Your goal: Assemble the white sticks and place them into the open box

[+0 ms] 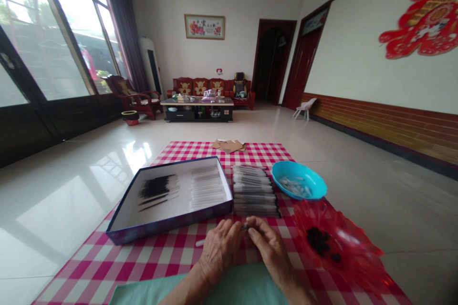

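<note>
Fingers (255,228) of both hands pinch together on a small dark piece (246,227), too small to identify, held just above a pink-checked tablecloth (89,271). Left hand (220,250) is nearest an open shallow box (143,226) of slender black and clear items; right hand (272,252) is nearest a red plastic dish (343,252) of dark bits, near a blue bowl (298,167) of small white pieces.
</note>
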The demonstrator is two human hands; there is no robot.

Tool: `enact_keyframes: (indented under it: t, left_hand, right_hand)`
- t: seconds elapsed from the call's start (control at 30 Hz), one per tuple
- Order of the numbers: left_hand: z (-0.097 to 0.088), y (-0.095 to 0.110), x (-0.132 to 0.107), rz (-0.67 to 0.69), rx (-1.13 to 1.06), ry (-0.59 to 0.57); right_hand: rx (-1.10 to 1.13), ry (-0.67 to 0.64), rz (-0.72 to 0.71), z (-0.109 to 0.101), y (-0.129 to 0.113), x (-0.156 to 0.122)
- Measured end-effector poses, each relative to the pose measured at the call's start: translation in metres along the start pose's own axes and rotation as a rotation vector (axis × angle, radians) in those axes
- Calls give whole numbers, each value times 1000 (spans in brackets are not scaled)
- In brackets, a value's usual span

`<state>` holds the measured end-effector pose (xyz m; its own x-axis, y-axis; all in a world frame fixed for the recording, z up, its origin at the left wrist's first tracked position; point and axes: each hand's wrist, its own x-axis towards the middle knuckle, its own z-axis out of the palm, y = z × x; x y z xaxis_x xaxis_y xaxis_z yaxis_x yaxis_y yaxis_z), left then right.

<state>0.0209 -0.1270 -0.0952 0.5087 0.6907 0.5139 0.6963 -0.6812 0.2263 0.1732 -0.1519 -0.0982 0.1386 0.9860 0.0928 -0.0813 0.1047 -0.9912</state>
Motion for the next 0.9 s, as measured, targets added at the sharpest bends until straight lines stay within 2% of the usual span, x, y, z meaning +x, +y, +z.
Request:
enact_keyframes:
  t: [0.17,0.43,0.57,0.7,0.83,0.9]
  left_hand:
    - [3,0,0,-24,-15,-10]
    - [2,-1,-1,-27,-66,-11]
    - [2,-1,-1,-41,-69,-12]
    - [1,0,0,-29,-81,-31]
    - [1,-1,1,-24,-84,-19]
    - [2,-1,1,-22,-83,-1]
  right_hand:
    - [-93,29,56,2,8,1]
    - [-57,-13,-39,1,3,-1]
    - [-66,28,9,3,7,1]
    - [-144,8,2,2,12,1]
    - [-76,-49,-43,1,7,-1]
    - [-32,-35,-52,2,7,0]
